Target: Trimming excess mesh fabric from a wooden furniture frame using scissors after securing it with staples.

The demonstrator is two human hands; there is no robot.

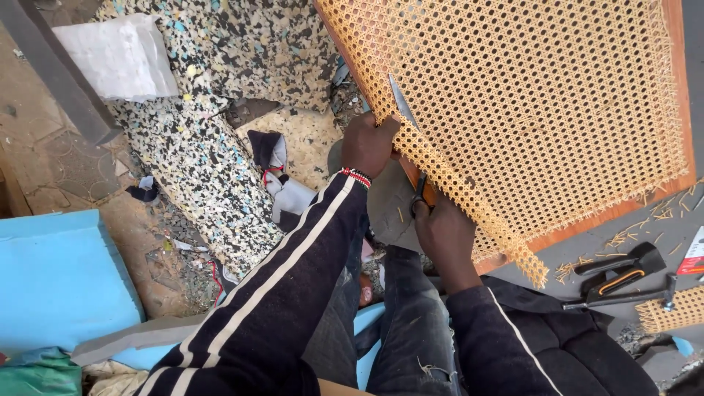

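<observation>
Left hand (367, 144) grips cane webbing (513, 110) — right hand (442, 233) works scissors (408, 139) along its edge.

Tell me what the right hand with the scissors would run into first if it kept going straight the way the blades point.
Probably more of the cane webbing: the scissors in the right hand point up along its edge.

scissor handles (420, 196) perhaps hidden by right hand (444, 233)

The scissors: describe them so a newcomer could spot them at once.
Start at the cane webbing panel. Along its lower-left edge, the right hand grips the scissors. Their thin grey blade pokes up beside the left hand, unlike the black-handled tools lying on the grey surface.
</observation>
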